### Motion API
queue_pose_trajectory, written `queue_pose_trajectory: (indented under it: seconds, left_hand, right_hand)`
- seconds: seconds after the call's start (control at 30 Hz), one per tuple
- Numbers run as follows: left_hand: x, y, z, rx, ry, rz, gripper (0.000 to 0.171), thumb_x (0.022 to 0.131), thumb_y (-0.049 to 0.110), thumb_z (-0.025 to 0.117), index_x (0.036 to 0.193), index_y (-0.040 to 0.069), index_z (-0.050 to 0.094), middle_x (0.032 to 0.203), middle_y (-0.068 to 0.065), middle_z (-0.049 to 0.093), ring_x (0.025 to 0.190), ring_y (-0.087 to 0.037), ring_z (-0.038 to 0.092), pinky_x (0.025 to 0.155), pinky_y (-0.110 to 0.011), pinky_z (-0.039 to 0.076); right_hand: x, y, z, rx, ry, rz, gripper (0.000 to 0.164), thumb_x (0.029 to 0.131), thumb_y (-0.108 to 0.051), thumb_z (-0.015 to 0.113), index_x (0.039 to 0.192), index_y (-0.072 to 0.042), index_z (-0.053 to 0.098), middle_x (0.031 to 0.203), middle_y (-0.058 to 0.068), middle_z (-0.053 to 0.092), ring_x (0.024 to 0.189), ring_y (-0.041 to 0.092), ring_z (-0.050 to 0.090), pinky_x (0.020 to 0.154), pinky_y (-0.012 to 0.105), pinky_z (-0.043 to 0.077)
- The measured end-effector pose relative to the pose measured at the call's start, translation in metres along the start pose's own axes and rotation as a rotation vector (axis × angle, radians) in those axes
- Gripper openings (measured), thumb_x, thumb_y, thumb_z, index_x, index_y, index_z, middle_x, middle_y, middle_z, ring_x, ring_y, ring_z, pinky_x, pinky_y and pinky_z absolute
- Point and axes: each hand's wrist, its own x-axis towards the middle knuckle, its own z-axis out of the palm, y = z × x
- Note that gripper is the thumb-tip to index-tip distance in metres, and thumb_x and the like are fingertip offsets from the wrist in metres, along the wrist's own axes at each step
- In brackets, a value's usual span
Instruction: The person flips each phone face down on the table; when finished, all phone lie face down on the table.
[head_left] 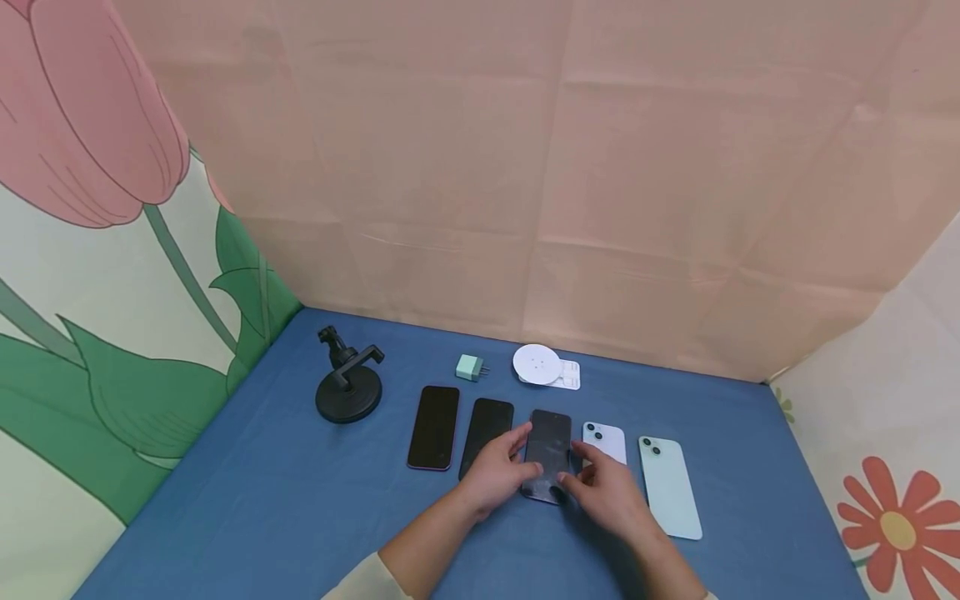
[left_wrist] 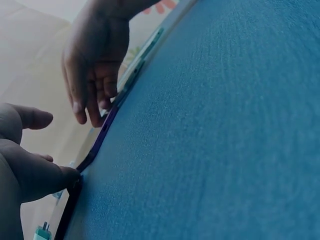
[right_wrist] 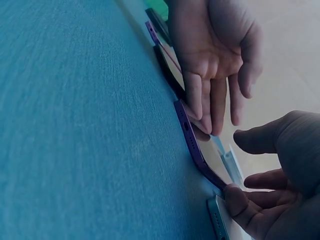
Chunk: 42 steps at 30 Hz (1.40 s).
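A dark-screened smartphone (head_left: 550, 442) lies face up on the blue cloth, between my two hands. My left hand (head_left: 491, 475) is at its left side, fingers extended along the edge and thumb over the screen's left part. At the opposite side is my right hand (head_left: 606, 492), its fingertips touching the edge, thumb at the lower right. In the right wrist view the phone's purple edge (right_wrist: 191, 140) runs between the hands. Left of it another dark phone (head_left: 486, 429) is partly covered by my left hand. A pale lilac phone (head_left: 609, 440) is partly hidden behind my right hand.
Another dark phone (head_left: 433, 427) lies further left, and a mint phone (head_left: 670, 487) at the right. Behind are a black stand (head_left: 348, 392), a green plug adapter (head_left: 469, 367) and a white disc (head_left: 537, 364) on a white card. A pink-beige backdrop (head_left: 555, 183) borders the table.
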Motion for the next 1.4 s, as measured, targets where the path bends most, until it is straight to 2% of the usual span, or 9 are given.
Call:
queue_pose_trajectory:
  seconds: [0.4,0.6,0.83,1.23,1.4]
  left_hand:
    - [0.002,-0.001,0.0,-0.012,-0.014,-0.011,0.068,0.094,0.004,0.074,0.156,0.008,0.047,0.16,-0.011,0.046,0.149,-0.034,0.039,0.116,-0.047,0.038]
    - [0.002,-0.003,-0.003,-0.077,-0.033,0.006,0.069,0.092,-0.004,0.072,0.156,0.006,0.046,0.161,-0.011,0.045,0.15,-0.034,0.038,0.116,-0.045,0.038]
    - [0.003,-0.003,-0.007,-0.217,-0.055,0.026,0.068,0.091,-0.01,0.067,0.154,0.0,0.046,0.161,-0.015,0.044,0.151,-0.034,0.037,0.116,-0.044,0.038]
    - [0.003,0.004,-0.009,-0.284,-0.061,0.006,0.064,0.093,-0.011,0.062,0.154,0.001,0.046,0.16,-0.015,0.044,0.15,-0.033,0.039,0.115,-0.044,0.04]
    - [0.002,0.009,-0.01,-0.315,-0.069,0.004,0.064,0.094,-0.012,0.06,0.155,0.002,0.046,0.161,-0.015,0.044,0.15,-0.031,0.039,0.115,-0.044,0.039]
  right_hand:
    - [0.0,-0.002,0.001,0.017,-0.023,-0.001,0.06,0.091,-0.025,0.081,0.143,-0.002,0.06,0.12,0.009,0.072,0.076,0.013,0.06,0.063,0.03,0.05]
    - [0.0,-0.003,0.003,0.043,-0.02,-0.013,0.06,0.091,-0.024,0.081,0.142,0.0,0.06,0.124,0.011,0.071,0.08,0.013,0.063,0.067,0.03,0.054]
    - [0.0,-0.004,0.003,0.061,-0.012,-0.022,0.057,0.093,-0.023,0.079,0.142,0.0,0.061,0.125,0.012,0.071,0.084,0.014,0.065,0.07,0.031,0.056]
    - [-0.001,-0.003,0.005,0.078,0.005,-0.03,0.052,0.097,-0.026,0.074,0.141,-0.002,0.061,0.111,0.008,0.075,0.087,0.016,0.069,0.073,0.036,0.059]
    - [-0.001,-0.003,0.006,0.096,0.0,-0.033,0.052,0.098,-0.027,0.072,0.142,-0.002,0.061,0.121,0.013,0.073,0.096,0.023,0.074,0.081,0.042,0.062]
